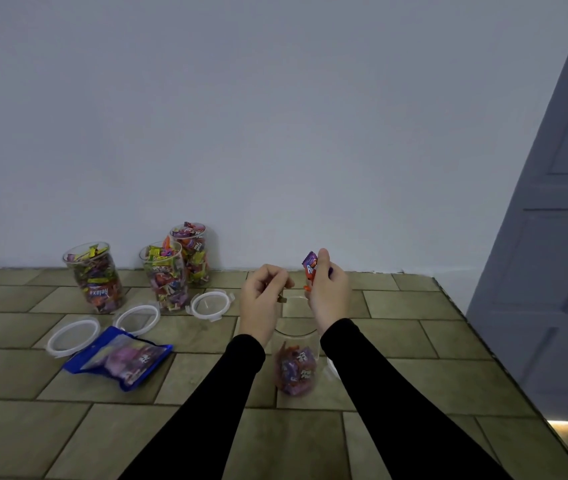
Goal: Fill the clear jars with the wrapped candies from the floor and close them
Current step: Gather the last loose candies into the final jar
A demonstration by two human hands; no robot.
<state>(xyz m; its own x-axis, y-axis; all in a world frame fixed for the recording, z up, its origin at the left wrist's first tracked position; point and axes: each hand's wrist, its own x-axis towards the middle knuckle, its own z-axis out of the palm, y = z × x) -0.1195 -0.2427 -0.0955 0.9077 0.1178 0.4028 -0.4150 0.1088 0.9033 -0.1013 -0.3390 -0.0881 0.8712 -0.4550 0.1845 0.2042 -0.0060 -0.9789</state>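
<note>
Head view, the only one. The right hand (327,289) was raised over the open jar (296,358) on the near floor between the two black sleeves, its fingers and thumb closed round a purple and orange wrapped candy (310,266), with a bit of orange wrapper showing below the grip. The left hand (263,299) hung just left of it, fingers curled inward; something small showed at the fingertips, possibly a scrap of wrapper, but I could not tell what it was. The jar held a low heap of purple and orange candies (296,370) at the bottom, so in my judgement filling had only begun. To do the step well: bring the right hand down over the jar mouth before letting go, so the candy drops inside rather than bouncing off the rim, and keep the left hand free to steady the clear wall, which looked light and easy to tip. Count: four jars in all, namely three filled and uncapped by the far wall (left jar (95,277), middle jar (165,277), far jar (192,252)) plus the one in work. Three white-rimmed lids lay on the tiles: near-left lid (54,336), middle lid (121,315), right lid (194,304). One blue candy bag (120,358) lay flat at near left. A pale curved edge (331,368) beside the working jar may have been a fourth lid; mostly hidden by the sleeve.
</note>
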